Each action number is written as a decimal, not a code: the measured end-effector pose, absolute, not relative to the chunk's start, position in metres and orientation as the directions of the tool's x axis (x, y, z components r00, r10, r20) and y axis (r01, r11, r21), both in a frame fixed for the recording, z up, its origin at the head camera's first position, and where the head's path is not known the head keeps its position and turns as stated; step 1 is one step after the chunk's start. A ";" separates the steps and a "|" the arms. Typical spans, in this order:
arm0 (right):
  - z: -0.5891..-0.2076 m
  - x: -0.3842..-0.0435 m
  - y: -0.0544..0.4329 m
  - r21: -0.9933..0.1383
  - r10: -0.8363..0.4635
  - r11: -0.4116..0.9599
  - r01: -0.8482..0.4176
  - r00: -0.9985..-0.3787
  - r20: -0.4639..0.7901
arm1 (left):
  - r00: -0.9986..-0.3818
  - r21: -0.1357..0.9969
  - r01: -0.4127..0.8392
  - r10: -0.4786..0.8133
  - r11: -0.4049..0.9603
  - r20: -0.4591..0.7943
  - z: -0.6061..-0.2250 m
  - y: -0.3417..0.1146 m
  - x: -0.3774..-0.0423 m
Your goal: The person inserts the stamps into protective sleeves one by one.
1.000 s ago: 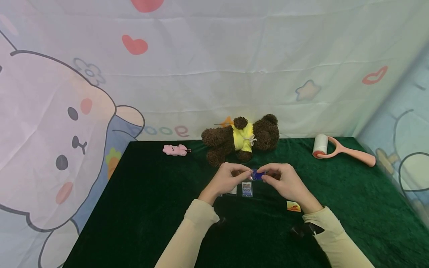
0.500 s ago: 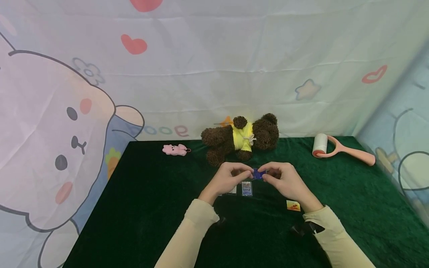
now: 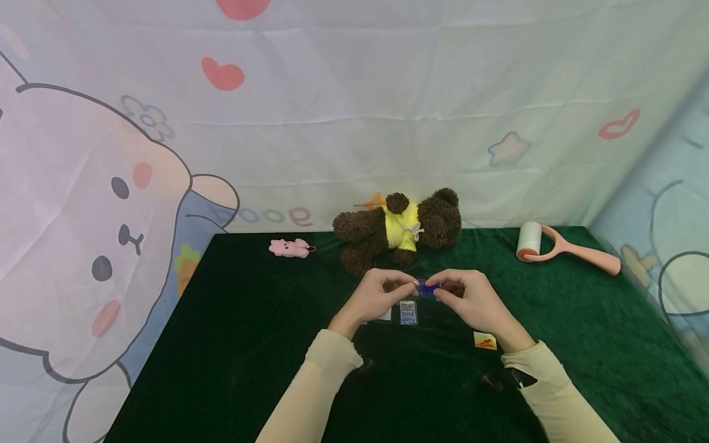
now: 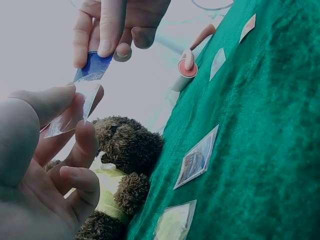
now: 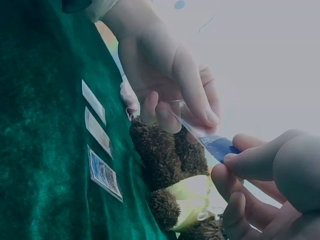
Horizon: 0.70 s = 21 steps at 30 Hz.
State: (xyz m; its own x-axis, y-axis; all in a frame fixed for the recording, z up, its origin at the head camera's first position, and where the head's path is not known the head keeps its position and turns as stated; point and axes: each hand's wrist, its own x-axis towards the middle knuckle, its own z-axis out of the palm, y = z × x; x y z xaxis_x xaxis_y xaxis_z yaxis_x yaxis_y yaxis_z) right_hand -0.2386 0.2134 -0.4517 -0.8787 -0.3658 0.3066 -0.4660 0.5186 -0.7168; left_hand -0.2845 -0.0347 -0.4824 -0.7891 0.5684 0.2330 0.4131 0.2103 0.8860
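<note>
Over the middle of the table, my left hand (image 3: 378,298) pinches a clear plastic sleeve (image 4: 65,119) between thumb and fingers. My right hand (image 3: 469,298) pinches a small blue card (image 4: 93,66) by its far end. The card's other end overlaps the mouth of the sleeve; how deep it sits inside I cannot tell. Below the hands a sleeved card (image 3: 408,312) lies on the cloth. Beside it lies another sleeved card (image 5: 98,132), partly hidden by the left hand in the head view, and a third card (image 5: 94,102) follows in that row.
An orange-yellow card (image 3: 485,341) lies by my right wrist on the green cloth (image 3: 232,344). Behind the hands lies a brown teddy bear (image 3: 437,221) in a yellow top. A pink plush (image 3: 289,248) is at back left, a lint roller (image 3: 576,251) at back right.
Both hands keep their grip and stay almost in place. Only a very small shift of the blue card between the fingertips shows.
</note>
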 end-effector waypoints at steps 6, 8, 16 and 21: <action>-0.452 -0.239 0.215 -0.714 -0.366 0.518 -0.470 -0.877 0.312 | -0.779 0.881 0.431 0.573 0.196 0.253 -0.483 -0.034 -0.285; -0.452 -0.240 0.214 -0.713 -0.365 0.521 -0.468 -0.878 0.310 | -0.777 0.878 0.435 0.575 0.198 0.255 -0.482 -0.034 -0.285; -0.451 -0.238 0.214 -0.698 -0.369 0.549 -0.460 -0.883 0.291 | -0.781 0.871 0.434 0.578 0.229 0.238 -0.481 -0.034 -0.283; -0.449 -0.236 0.213 -0.699 -0.385 0.544 -0.465 -0.878 0.284 | -0.775 0.851 0.463 0.579 0.247 0.253 -0.481 -0.034 -0.283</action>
State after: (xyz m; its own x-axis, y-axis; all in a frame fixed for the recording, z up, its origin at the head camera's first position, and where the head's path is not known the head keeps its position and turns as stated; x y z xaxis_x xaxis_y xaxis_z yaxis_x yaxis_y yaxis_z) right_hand -0.2364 0.2128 -0.4487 -0.8781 -0.3852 0.2840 -0.4646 0.5442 -0.6986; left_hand -0.2825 -0.0342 -0.4806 -0.7746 0.5794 0.2535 0.4632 0.2468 0.8512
